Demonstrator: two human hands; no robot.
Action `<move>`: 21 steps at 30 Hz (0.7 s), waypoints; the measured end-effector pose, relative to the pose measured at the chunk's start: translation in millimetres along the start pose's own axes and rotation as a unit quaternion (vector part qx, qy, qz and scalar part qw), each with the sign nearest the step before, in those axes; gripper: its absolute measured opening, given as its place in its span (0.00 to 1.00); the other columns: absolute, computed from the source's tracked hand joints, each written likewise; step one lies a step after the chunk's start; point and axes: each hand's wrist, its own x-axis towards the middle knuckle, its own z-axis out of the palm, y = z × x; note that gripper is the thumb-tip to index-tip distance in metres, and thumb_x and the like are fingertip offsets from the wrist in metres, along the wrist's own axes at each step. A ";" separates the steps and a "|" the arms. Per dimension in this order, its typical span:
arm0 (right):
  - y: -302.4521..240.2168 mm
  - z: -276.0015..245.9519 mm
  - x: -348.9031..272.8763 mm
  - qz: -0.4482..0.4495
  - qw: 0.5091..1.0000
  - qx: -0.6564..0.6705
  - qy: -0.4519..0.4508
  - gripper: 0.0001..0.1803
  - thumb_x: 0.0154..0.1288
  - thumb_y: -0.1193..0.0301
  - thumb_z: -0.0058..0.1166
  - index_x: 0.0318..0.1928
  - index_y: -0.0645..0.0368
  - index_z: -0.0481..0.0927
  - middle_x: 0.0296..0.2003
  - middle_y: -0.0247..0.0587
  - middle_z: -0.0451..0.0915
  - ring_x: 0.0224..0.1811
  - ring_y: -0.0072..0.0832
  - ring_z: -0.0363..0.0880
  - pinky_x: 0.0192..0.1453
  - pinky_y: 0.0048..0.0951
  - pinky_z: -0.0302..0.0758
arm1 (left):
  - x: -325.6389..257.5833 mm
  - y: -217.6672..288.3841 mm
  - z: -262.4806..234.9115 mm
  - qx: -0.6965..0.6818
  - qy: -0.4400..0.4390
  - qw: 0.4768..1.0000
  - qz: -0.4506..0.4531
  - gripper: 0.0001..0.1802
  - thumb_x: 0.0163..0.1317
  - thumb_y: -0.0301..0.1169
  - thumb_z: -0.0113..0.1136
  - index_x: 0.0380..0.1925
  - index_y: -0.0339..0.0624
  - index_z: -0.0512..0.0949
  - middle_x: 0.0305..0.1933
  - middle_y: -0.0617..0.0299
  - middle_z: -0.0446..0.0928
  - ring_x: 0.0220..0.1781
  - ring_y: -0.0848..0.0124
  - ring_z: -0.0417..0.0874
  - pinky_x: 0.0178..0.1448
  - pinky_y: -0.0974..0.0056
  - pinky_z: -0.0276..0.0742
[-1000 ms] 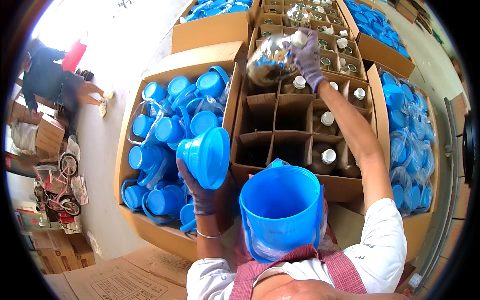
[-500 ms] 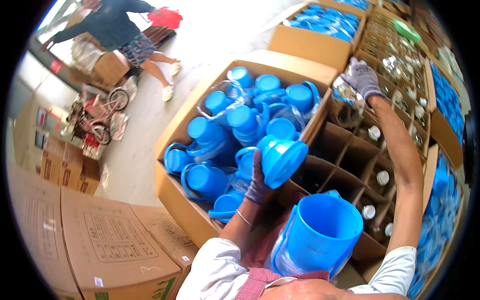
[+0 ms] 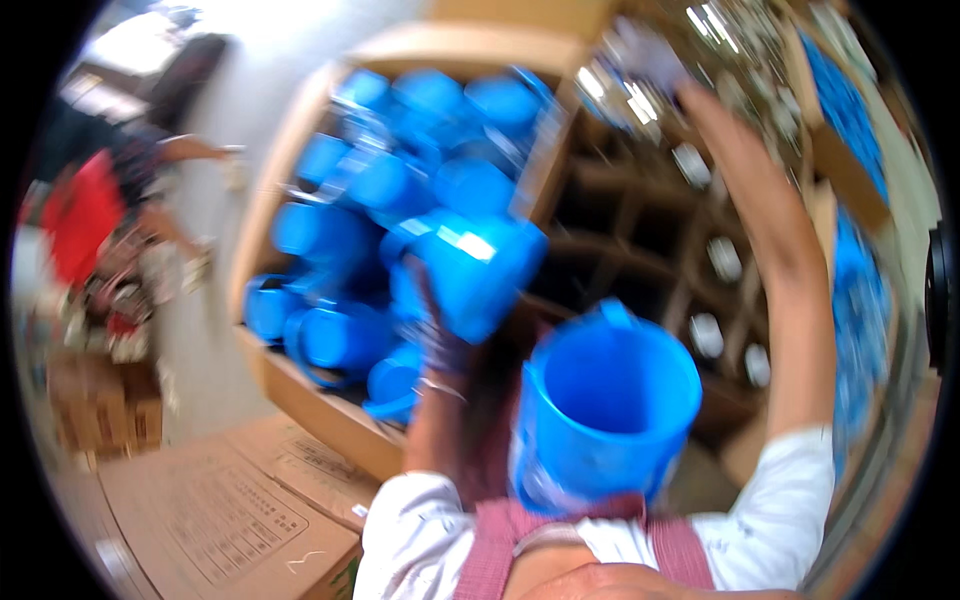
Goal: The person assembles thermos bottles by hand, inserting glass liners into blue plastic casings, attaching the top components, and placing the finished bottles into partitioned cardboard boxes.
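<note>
My left hand (image 3: pixel 440 340), in a thin purplish glove, grips a blue plastic lid (image 3: pixel 475 270) above a carton of blue jug pieces. At the far end of a divided carton, my gloved right hand (image 3: pixel 650 62) is closed round a shiny silvery flask liner (image 3: pixel 625 100); motion smears both. Close in front of my body stands a blue jug (image 3: pixel 615 385), its top uncovered, partly wrapped in clear plastic. Neither hand touches it.
Left of centre, a brown carton (image 3: pixel 285 385) holds several lidded blue pieces with handles. The divided carton (image 3: pixel 610 235) has white-capped items in some cells. Stacked closed cartons (image 3: pixel 215 515) stand near left. Beyond them, a person (image 3: pixel 175 195) is beside a red item (image 3: pixel 80 220).
My view has swung, shifting the scene left and up. The lid has tilted in my left hand. My right hand still grips the silvery liner. The other person appears farther left and lower.
</note>
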 end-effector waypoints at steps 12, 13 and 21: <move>131.4 30.3 -78.5 0.206 0.944 0.256 -0.040 0.31 0.67 0.49 0.59 0.50 0.69 0.80 0.37 0.46 0.83 0.31 0.28 0.84 0.38 0.25 0.82 | 54.7 26.4 12.1 -0.846 -0.092 0.360 -0.383 0.49 0.60 0.67 0.56 0.71 0.46 0.60 0.70 0.48 0.67 0.66 0.49 0.73 0.72 0.40 0.66; 141.5 33.3 -81.8 0.148 0.973 0.176 -0.027 0.33 0.66 0.50 0.60 0.54 0.71 0.77 0.44 0.46 0.83 0.41 0.28 0.85 0.41 0.25 0.83 | 51.8 28.0 9.7 -0.850 -0.108 0.356 -0.374 0.49 0.60 0.67 0.56 0.71 0.46 0.60 0.70 0.48 0.67 0.66 0.49 0.72 0.72 0.40 0.66; 103.5 64.4 -134.6 0.275 0.712 0.645 0.050 0.24 0.66 0.53 0.63 0.48 0.59 0.72 0.36 0.41 0.81 0.29 0.24 0.81 0.25 0.25 0.82 | 57.1 19.3 13.6 -0.805 -0.145 0.474 -0.327 0.50 0.60 0.67 0.55 0.73 0.49 0.56 0.71 0.49 0.66 0.69 0.50 0.68 0.75 0.38 0.60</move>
